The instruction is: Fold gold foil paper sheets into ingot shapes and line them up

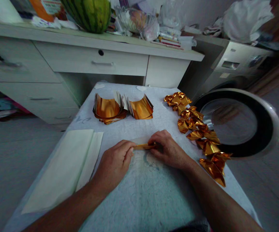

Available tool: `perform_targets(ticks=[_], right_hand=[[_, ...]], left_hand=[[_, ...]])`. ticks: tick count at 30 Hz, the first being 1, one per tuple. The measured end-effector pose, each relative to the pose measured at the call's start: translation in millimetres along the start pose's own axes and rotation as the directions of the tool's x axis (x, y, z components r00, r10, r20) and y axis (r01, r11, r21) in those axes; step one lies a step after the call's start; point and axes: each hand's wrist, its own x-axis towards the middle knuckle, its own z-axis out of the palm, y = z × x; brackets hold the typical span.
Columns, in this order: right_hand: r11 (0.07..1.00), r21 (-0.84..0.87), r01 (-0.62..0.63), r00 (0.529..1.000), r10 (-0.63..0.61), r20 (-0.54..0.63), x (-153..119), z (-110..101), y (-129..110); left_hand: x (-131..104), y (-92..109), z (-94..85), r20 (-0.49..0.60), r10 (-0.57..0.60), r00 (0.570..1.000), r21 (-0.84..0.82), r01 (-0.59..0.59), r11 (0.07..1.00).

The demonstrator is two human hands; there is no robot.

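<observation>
A narrow strip of folded gold foil paper [143, 147] stretches between my two hands above the cloth-covered table [139, 199]. My left hand [118, 159] pinches its left end between thumb and fingers. My right hand [165, 149] is closed around the right end, and its fingertips are partly hidden. Beyond my hands lie two curved stacks of gold foil sheets, one on the left [107, 108] and one on the right [141, 108]. A row of folded gold foil pieces [209, 147] runs along the table's right side.
White paper sheets [62, 164] lie at the table's left. Behind stands a white counter [120, 42] with drawers, holding a watermelon [87, 14] and plastic bags [139, 22]. At the right, a washing machine's round door [236, 122] hangs open close to the table edge.
</observation>
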Motion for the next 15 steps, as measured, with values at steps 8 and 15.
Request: perform_targets(ticks=[8,15], right_hand=[[0.986,0.164,0.02,0.99,0.003,-0.141,-1.2,4.3,7.7],[0.977,0.205,0.049,0.974,-0.002,-0.224,-1.0,5.7,3.4]], left_hand=[[2.5,-4.8,0.6,-0.034,-0.209,0.977,-0.234,0.195,0.952],[5.3,-3.9,3.5,-0.079,-0.124,0.989,-0.24,0.102,0.965]])
